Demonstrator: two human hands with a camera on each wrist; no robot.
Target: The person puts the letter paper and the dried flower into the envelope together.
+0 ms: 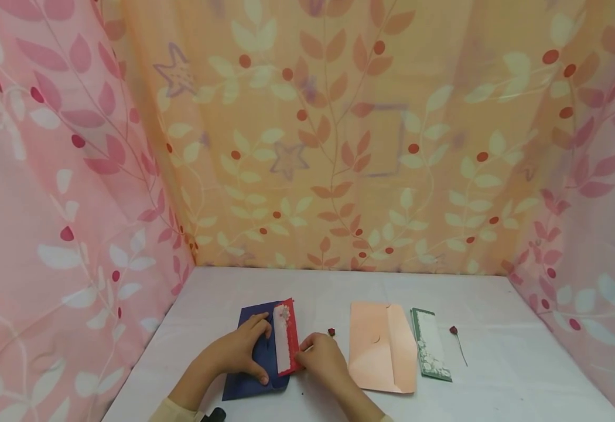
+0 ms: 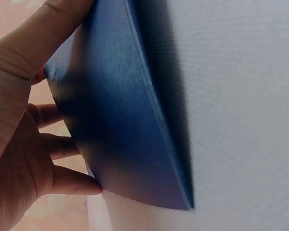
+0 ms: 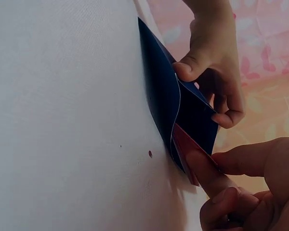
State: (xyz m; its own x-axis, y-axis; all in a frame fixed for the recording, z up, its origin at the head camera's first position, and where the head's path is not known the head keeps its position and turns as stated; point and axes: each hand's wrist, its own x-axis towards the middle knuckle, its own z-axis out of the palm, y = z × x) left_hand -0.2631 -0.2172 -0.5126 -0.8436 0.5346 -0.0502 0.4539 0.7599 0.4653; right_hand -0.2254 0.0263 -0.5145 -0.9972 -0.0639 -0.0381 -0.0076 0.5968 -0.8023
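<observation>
A dark blue envelope (image 1: 245,387) lies on the left part of the table, its mouth gaping toward the right. My left hand (image 1: 240,350) spans it, thumb on the near side and fingers at the far side. The left wrist view shows the thumb over the blue envelope (image 2: 125,101) and fingers along its edge. Between thumb and finger, my right hand (image 1: 324,358) pinches the near right end of a red card (image 1: 284,337) with a pale floral front. In the right wrist view, the red card (image 3: 184,142) is partly inside the envelope's mouth; its inner end is hidden.
Right of the hands lies a peach envelope (image 1: 371,363), then a green card with white flowers (image 1: 431,343) and a dried rose on a stem (image 1: 454,330). Another small rose head (image 1: 331,332) shows just beyond my right hand. Patterned curtains (image 1: 334,146) surround the white table (image 1: 508,351).
</observation>
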